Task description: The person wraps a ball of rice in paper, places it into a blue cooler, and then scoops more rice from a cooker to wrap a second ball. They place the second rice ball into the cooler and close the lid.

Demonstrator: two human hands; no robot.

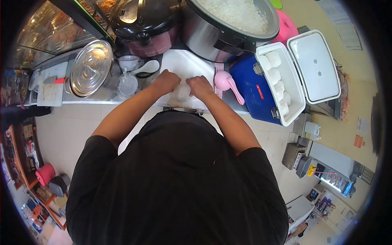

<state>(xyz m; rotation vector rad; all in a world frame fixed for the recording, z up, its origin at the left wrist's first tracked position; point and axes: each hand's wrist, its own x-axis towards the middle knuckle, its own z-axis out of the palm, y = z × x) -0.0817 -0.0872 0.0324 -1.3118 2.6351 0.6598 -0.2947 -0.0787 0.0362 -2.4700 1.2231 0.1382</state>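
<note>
Over the counter, my left hand (pixel 168 81) and my right hand (pixel 199 86) face each other with fingers curled in. Between them is a small whitish wrapped bundle (pixel 182 92), and both hands pinch its wrapping at the sides. What the bundle holds cannot be made out. White paper sheets (pixel 185 61) lie flat beneath and beyond my hands. Right of my right hand rests a pink scoop (pixel 223 80), its handle pointing toward me. To the left of my left hand, a white spoon (pixel 150 67) lies across a dark container.
Behind the papers stand an open steel cooker of white rice (pixel 237 14) and a closed black-lidded cooker (pixel 145 24). On the right, an open blue cooler (pixel 255 92) holds several white wrapped bundles (pixel 277 77). A lidded steel pot (pixel 92 67) and clear plastic cups (pixel 128 85) are left.
</note>
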